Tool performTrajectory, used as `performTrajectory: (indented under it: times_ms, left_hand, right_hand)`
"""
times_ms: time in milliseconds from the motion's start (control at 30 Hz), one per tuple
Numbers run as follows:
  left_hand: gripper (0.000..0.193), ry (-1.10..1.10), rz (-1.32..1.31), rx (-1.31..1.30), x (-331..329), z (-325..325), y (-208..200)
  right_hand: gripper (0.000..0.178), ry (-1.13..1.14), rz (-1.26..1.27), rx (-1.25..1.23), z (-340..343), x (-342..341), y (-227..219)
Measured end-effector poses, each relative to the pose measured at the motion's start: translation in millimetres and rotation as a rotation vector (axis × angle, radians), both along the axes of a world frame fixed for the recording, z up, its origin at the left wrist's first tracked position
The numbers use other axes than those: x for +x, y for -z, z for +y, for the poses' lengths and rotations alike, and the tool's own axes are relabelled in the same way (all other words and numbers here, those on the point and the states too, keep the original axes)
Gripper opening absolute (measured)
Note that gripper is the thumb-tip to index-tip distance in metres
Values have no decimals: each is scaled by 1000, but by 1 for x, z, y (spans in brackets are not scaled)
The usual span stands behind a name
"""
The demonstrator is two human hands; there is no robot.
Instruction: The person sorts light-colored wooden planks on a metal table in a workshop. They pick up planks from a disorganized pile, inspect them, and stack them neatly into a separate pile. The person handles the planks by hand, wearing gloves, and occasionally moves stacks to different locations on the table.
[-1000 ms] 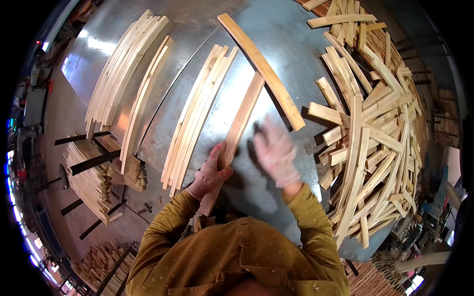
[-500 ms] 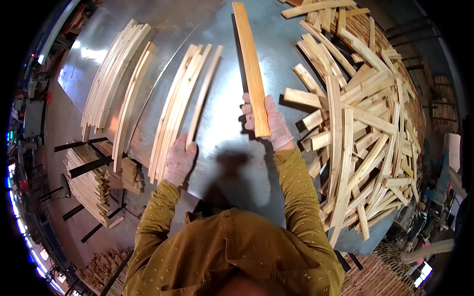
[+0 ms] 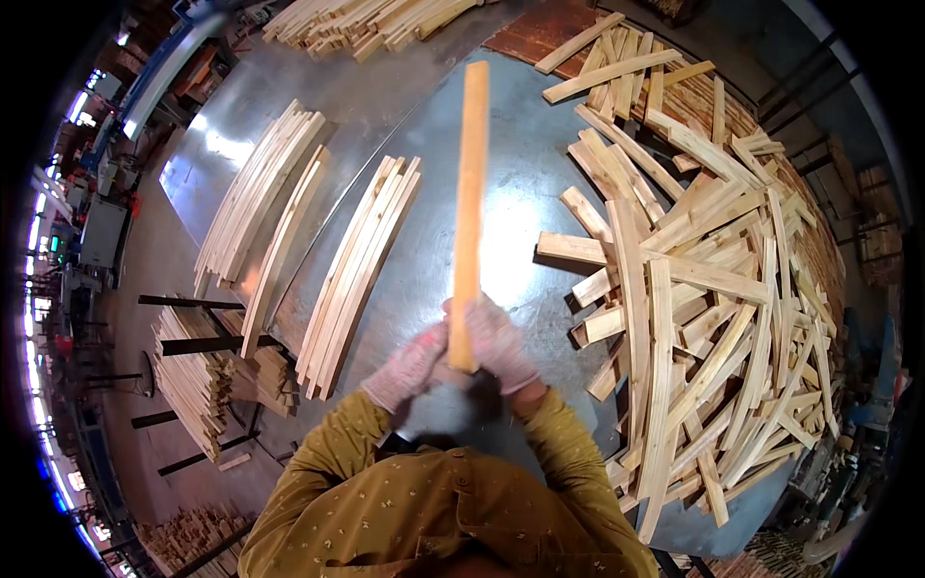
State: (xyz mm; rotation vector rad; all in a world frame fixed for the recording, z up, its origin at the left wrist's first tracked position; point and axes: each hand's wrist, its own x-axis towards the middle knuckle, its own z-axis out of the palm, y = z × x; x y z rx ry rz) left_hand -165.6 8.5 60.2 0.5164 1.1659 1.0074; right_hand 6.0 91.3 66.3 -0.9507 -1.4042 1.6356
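Note:
Both of my hands wear pale, pinkish knit gloves and meet at the near end of an orange-toned wooden slat [image 3: 470, 193]. That slat points away from me over the metal table. My right hand [image 3: 503, 347] is wrapped round its near end from the right. Against the left side of the same end is my left hand [image 3: 409, 368], its fingers partly hidden behind the wood and slightly blurred. To the left lies a row of pale wooden slats [image 3: 361, 275] side by side, apart from my hands.
Farther left on the metal table [image 3: 385, 116] are a single slat [image 3: 287, 246] and a thicker bundle of slats [image 3: 260, 197]. A tangled heap of wooden pieces [image 3: 713, 289] covers the right side. More slats [image 3: 376, 24] lie at the far edge, and a stacked rack [image 3: 193, 376] stands lower left.
My left hand has left the row of slats and come to the held slat. My right hand has drawn that slat nearer and turned it straighter. The loose right-hand strip now lies against the row.

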Motion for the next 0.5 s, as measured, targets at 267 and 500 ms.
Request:
performTrajectory:
  times_ms: [267,500]
  left_hand:
    - [26,-18,583,-5,-61,177,-51]
    - [36,340,1765,-231,-233,382,29]
  right_hand:
    - [51,706,-867,899,20,96,-57]
    - [85,600,-1619,309,-63,179,-19]
